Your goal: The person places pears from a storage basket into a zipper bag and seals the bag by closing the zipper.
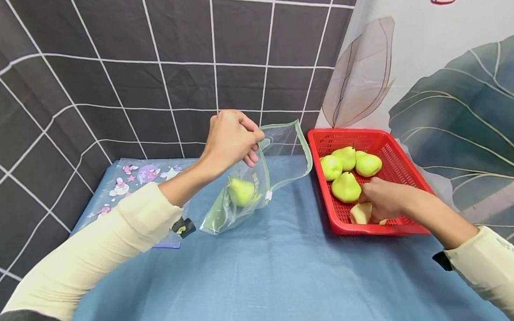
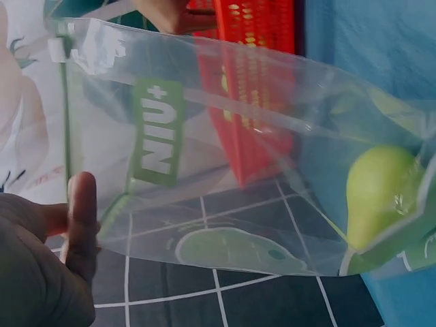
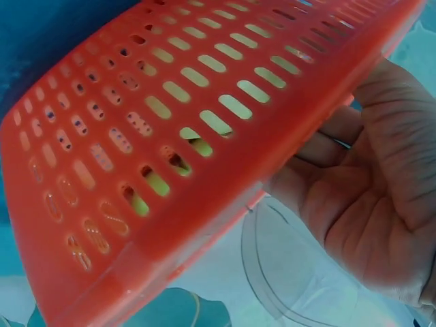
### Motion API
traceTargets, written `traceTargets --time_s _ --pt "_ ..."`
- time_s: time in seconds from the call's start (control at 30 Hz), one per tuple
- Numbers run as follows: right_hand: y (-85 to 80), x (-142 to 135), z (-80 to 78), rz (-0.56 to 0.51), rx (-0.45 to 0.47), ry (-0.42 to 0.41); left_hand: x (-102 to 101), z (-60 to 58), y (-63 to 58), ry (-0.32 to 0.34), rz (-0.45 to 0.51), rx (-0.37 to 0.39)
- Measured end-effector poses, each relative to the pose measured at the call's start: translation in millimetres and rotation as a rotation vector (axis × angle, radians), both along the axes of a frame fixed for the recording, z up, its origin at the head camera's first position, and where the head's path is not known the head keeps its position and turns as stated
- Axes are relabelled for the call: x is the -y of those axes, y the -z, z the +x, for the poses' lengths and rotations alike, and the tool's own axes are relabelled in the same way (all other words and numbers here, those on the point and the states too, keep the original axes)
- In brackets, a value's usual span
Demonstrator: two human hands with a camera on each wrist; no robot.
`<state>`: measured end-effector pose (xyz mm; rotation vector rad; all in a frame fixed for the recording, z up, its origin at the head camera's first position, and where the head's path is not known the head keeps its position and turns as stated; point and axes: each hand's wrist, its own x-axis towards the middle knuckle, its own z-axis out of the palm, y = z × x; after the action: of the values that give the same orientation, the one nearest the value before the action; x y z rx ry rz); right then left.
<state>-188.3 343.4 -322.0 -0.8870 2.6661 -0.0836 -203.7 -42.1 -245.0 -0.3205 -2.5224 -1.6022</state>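
My left hand (image 1: 235, 137) pinches the upper edge of a clear zip bag (image 1: 283, 166) with green trim. One yellow-green pear (image 1: 242, 192) sits low inside the bag, whose mouth gapes toward the right. In the left wrist view, thumb and finger of the left hand (image 2: 61, 238) are at the bag's edge beside the pear (image 2: 385, 191). My right hand (image 1: 385, 200) reaches into a red plastic basket (image 1: 403, 167), next to a pale yellow piece (image 1: 361, 213). In the right wrist view the basket wall hides the fingertips of the right hand (image 3: 368, 177).
Several whole pears (image 1: 346, 187) lie in the basket's left half. A printed clear plastic bag or sheet (image 1: 131, 179) lies at the left, with a small dark object (image 1: 183, 228) near it. A blue cloth (image 1: 254, 277) covers the table; a dark tiled-pattern backdrop (image 1: 187, 86) stands behind.
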Motion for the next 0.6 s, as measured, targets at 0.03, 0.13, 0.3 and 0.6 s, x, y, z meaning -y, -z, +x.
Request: traceTargets --time_s 0.03,0.13,0.3,0.6 --pt "-1.4 0 0.9 0.006 0.009 0.011 0 -0.2 0.0 0.004 -0.001 0.016" --pt "-7.5 1 3.4 0.005 0.023 0.043 -1 -0.1 -0.5 0.011 -0.018 0.06" --pt "-22.3 1 8.0 0.009 0.043 0.087 -2 1.0 -2.7 0.027 -0.077 0.074" --pt "-50.6 6 12.2 0.001 -0.044 0.119 -5 0.7 -4.1 0.03 -0.088 0.067"
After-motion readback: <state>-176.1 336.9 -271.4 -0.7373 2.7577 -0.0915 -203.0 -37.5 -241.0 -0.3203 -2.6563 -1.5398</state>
